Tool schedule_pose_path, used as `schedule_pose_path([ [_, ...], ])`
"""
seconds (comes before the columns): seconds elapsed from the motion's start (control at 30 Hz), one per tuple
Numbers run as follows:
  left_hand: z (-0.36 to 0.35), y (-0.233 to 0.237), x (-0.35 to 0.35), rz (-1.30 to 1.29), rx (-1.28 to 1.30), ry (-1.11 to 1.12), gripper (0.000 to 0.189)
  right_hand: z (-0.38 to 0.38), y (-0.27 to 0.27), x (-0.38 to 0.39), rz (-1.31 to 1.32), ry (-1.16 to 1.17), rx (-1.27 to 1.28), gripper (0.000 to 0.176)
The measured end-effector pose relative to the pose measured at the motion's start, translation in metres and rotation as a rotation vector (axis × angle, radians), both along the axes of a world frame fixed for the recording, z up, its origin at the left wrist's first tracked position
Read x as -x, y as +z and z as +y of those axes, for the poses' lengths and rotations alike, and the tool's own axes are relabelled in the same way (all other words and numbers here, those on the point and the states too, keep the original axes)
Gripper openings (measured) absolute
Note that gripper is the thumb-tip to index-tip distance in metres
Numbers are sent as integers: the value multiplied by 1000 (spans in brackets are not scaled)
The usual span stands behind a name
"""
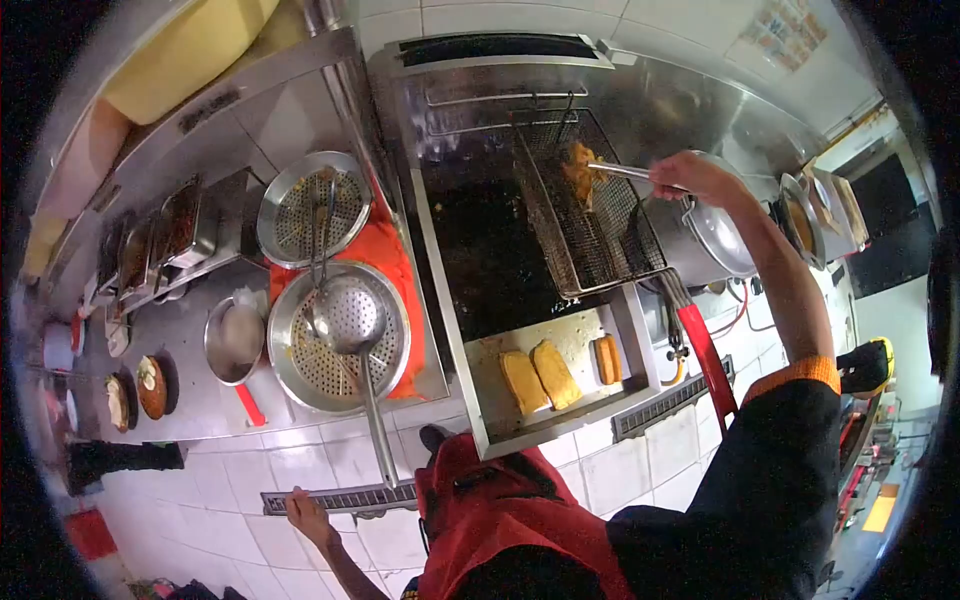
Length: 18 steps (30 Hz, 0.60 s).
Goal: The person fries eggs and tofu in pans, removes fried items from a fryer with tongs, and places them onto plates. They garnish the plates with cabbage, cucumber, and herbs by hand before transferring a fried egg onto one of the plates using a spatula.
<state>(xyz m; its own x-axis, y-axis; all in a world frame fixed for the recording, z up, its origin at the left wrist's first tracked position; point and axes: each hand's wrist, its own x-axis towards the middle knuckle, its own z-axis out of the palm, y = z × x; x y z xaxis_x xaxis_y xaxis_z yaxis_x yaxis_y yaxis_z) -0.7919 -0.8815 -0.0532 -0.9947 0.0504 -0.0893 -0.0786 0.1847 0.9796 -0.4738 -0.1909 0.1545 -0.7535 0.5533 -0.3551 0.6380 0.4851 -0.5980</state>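
The right hand squeezes its fingers around silver tongs, and the tips touch a crispy brown piece of food. That piece is at the wire basket, toward the back, but I cannot tell if it rests on the wires or is lifted off them. The left hand hangs low, off to the side, with its fingers loosely bent and apart, and nothing shows in it. The basket is by the dark fryer pool, so if the tongs pinch too softly, the piece could slip, fall in and splash what may be hot oil. The long red handle points out close to the dark sleeve, so a bump could tip the basket. A big ladle lies across a holey bowl with its handle past the edge of the desk, so a passing arm might knock it down.
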Motion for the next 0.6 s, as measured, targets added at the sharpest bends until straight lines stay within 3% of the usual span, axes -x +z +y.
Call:
schedule_pose_path([
  [0.03,1,-1,4,111,-14,-38,20,2,7,-7,50,13,47,28],
  [0.07,0,-4,13,-27,-146,-72,17,4,10,-9,99,28,96,27],
  [0.1,-14,-5,24,-79,-133,-82,15,-47,43,6,285,-192,137,30],
  [0.13,-16,-5,33,-79,-91,-105,14,-9,25,-21,397,-136,267,33],
  [0.17,-22,-5,41,-51,-19,-128,12,-43,70,16,-92,-35,44,38],
  [0.27,-38,-10,70,56,113,-190,6,-121,94,74,98,-83,-42,24],
  [0.3,-36,-4,78,-79,5,-167,7,-138,103,90,34,-16,-56,25],
  [0.37,-33,13,98,-174,-121,-137,13,-178,95,120,115,-117,2,25],
  [0.4,-38,22,111,-218,-65,-231,20,-199,83,131,106,-125,11,25],
  [0.47,-49,18,135,-207,-70,-270,23,-231,46,152,347,-187,206,26],
  [0.53,-61,22,152,-206,-64,-358,27,-293,28,204,187,-218,229,38],
  [0.6,-71,24,164,-185,-70,-364,27,-321,-26,232,260,-138,423,32],
])
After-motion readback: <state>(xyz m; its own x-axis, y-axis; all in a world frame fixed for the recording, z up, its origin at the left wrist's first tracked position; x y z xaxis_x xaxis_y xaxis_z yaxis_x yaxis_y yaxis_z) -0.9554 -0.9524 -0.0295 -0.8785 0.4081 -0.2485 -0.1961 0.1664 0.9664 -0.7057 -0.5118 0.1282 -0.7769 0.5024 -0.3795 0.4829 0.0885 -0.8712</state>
